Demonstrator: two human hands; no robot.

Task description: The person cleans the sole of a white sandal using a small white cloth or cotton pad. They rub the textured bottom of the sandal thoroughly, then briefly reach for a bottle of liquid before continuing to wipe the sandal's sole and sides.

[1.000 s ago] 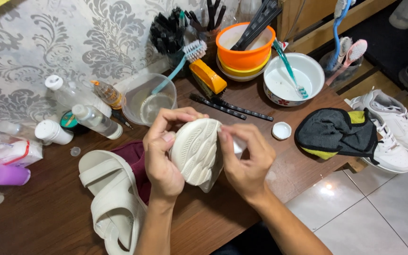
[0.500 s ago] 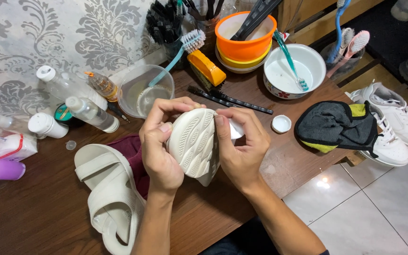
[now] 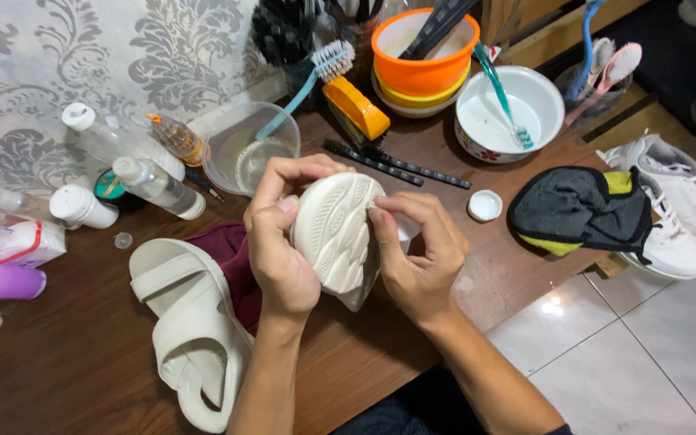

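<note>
The brown wooden worktop (image 3: 66, 362) is carrying everything here, and it is standing against a grey patterned wall. On it, to the person's left, a cream rubber two-strap sandal (image 3: 187, 330) is lying flat with its straps up, partly overlapping a maroon cloth (image 3: 231, 258). Off the worktop's right edge, a pair of white lace-up sneakers (image 3: 678, 209) is sitting beside a dark grey and yellow cloth (image 3: 577, 211). Towards the back, an orange plastic bowl (image 3: 424, 56) is stacked on a yellow one, a white ceramic bowl (image 3: 513, 113) is holding a teal toothbrush, and a clear plastic cup (image 3: 251, 149) is holding a blue-handled brush.

Above the middle of the worktop, the matching cream rubber sandal (image 3: 338, 238) is being held up between both hands, its grooved sole facing the camera and its long axis running nearly upright, toe end tipped up and slightly right. The left hand (image 3: 279, 242) is wrapping the sole's left edge, its grip clamped on the sandal with the thumb pressing the rim. The right hand (image 3: 420, 250) is closing on the right edge, fingertips (image 3: 380, 216) touching the sole near the top. Both hands are equally near; the sandal is lying directly between them.

A small white round cap (image 3: 485, 205) is resting just right of the right hand.
</note>
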